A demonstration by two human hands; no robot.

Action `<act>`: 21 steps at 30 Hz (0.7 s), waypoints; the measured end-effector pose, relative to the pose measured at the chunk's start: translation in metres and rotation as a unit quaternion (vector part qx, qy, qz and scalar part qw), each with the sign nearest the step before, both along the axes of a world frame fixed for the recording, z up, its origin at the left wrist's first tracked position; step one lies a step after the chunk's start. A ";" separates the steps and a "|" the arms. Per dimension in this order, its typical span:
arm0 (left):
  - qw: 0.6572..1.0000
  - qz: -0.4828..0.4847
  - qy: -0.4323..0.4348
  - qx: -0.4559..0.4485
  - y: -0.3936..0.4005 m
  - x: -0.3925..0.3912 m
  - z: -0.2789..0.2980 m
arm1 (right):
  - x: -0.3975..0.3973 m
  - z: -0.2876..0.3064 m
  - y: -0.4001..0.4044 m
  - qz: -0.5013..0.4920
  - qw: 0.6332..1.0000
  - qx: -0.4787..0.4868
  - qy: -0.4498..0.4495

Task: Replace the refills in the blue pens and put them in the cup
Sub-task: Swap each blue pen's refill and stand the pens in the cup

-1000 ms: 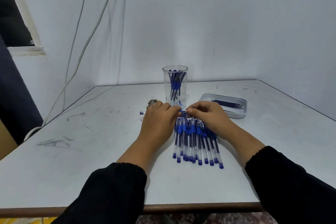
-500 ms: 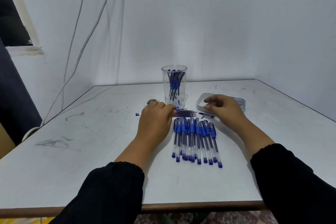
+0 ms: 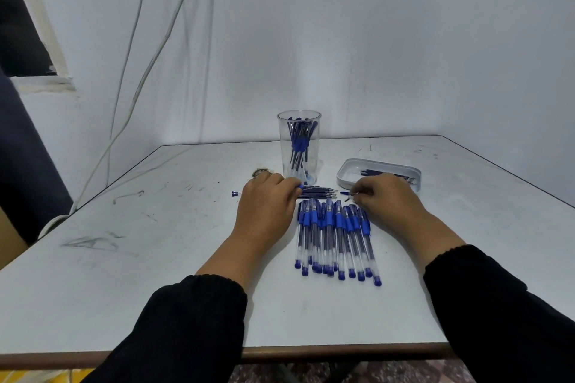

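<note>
Looking down at the counter [image 3: 124, 274], we see our left hand [image 3: 264, 208] resting knuckles-up just left of the loose refills [image 3: 317, 192], its fingers curled round a blue pen whose tip [image 3: 301, 186] pokes out beside the fingertips. Our right hand [image 3: 385, 199] sits in front of the shallow white tray [image 3: 351, 166], and its thumb and fingers pinch a thin refill [image 3: 346, 193] that points left toward the other hand. More refills lie inside the tray, partly hidden behind the right hand. Between our forearms a row of blue pens [image 3: 336, 236] lies side by side on the counter, grips away from us and end plugs toward us. Behind the hands stands the clear cup [image 3: 299, 146], upright, with several blue pens already in it. A small blue cap [image 3: 236, 193] lies alone, left of the left hand. Black sleeves [image 3: 186, 329] cover both arms.
</note>
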State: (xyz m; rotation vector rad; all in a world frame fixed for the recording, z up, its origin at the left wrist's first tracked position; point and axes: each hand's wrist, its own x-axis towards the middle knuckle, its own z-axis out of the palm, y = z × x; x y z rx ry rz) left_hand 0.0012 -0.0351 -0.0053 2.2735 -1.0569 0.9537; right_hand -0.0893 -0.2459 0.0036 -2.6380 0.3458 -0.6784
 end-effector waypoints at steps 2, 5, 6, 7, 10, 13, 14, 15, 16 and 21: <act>1.000 0.005 0.012 0.002 0.000 -0.001 0.000 | -0.001 0.001 0.001 -0.004 1.000 -0.010 -0.024; 0.999 0.004 0.041 0.003 0.000 -0.004 0.001 | 0.003 0.005 0.005 0.021 0.995 -0.039 -0.091; 0.999 0.000 0.045 0.003 -0.001 -0.005 0.001 | 0.005 0.006 0.008 0.036 0.990 -0.057 -0.126; 0.999 -0.006 0.046 0.005 -0.001 -0.006 0.001 | 0.006 0.007 0.013 0.051 0.983 -0.082 -0.156; 0.999 -0.018 0.044 0.019 -0.002 -0.008 0.002 | 0.010 0.005 0.029 0.086 0.960 -0.177 -0.201; 0.999 -0.020 0.040 0.021 -0.003 -0.009 0.002 | 0.012 0.005 0.038 0.108 0.945 -0.238 -0.196; 0.999 -0.020 0.038 0.020 -0.002 -0.008 0.002 | 0.013 0.005 0.039 0.109 0.943 -0.245 -0.194; 0.999 -0.021 0.037 0.020 -0.002 -0.008 0.002 | 0.013 0.006 0.039 0.109 0.944 -0.246 -0.192; 0.999 -0.021 0.037 0.019 -0.002 -0.007 0.002 | 0.013 0.006 0.038 0.108 0.945 -0.245 -0.188; 0.999 0.005 0.037 0.013 0.001 -0.002 0.004 | 0.015 0.004 0.026 0.075 0.957 -0.220 -0.175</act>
